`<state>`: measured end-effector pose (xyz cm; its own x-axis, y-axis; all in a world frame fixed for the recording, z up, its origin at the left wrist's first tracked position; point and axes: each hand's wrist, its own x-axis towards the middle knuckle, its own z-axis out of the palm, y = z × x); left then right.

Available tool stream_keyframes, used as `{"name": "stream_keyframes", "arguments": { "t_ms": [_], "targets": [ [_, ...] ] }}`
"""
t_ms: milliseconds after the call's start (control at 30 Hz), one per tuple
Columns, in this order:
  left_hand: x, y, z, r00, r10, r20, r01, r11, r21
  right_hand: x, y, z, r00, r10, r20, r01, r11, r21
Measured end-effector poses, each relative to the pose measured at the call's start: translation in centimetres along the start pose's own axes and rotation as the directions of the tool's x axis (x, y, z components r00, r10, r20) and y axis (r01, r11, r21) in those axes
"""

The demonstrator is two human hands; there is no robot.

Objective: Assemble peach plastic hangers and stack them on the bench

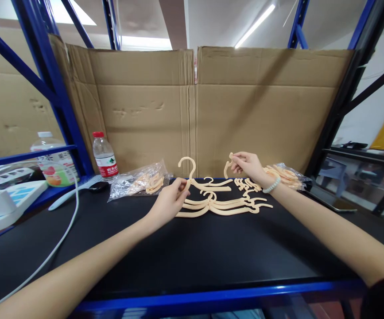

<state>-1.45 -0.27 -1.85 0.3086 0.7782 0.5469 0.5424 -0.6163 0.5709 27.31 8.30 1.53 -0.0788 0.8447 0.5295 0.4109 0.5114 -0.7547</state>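
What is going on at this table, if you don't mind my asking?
A person has a cream hanger in the left grip, held near the base of its hook. The right grip holds up a small curved piece, which is apart from that hook. Other hangers lie on the black tabletop, with a cluster of small loose pieces below the right grip.

The black table (165, 261) had hangers (209, 206), small bits (242, 184), two clear bags (138, 179) and a white wire (70, 223) on it. A bottle (103, 155) stood there too.
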Motion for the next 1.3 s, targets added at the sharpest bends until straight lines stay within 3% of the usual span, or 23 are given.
{"name": "stream_keyframes", "arguments": {
  "t_ms": [100,200,400,667,900,1167,1300],
  "targets": [
    [0.1,0.2,-0.1,1.0,-0.016,0.015,0.017,0.999,-0.028,-3.3,-1.8,0.1,0.993,0.092,0.074,-0.115,0.894,0.433],
    [0.0,0.3,-0.1,0.998,-0.02,0.052,0.024,0.997,-0.073,-5.8,-2.3,-0.1,0.986,0.137,0.092,-0.165,0.809,0.565],
    [-0.2,0.6,0.1,0.995,-0.049,0.083,0.061,0.987,-0.147,-7.4,-0.8,-0.4,0.969,0.214,0.127,-0.246,0.757,0.605],
    [-0.3,0.5,0.4,0.993,-0.07,0.095,0.081,0.99,-0.113,-7.8,-0.6,0.4,0.965,0.2,0.169,-0.261,0.685,0.68],
    [-0.6,0.8,0.4,0.994,-0.071,0.088,0.081,0.991,-0.109,-8.2,-0.6,0.9,0.889,0.239,0.39,-0.449,0.621,0.642],
    [-1.1,1.6,0.7,0.994,-0.061,0.091,0.065,0.997,-0.049,-8.3,-0.5,0.7,0.848,0.234,0.475,-0.5,0.648,0.575],
    [-1.2,1.5,0.8,0.996,-0.038,0.086,0.04,0.999,-0.022,-8.4,-0.7,0.3,0.799,0.251,0.546,-0.571,0.601,0.559]
  ]
}}
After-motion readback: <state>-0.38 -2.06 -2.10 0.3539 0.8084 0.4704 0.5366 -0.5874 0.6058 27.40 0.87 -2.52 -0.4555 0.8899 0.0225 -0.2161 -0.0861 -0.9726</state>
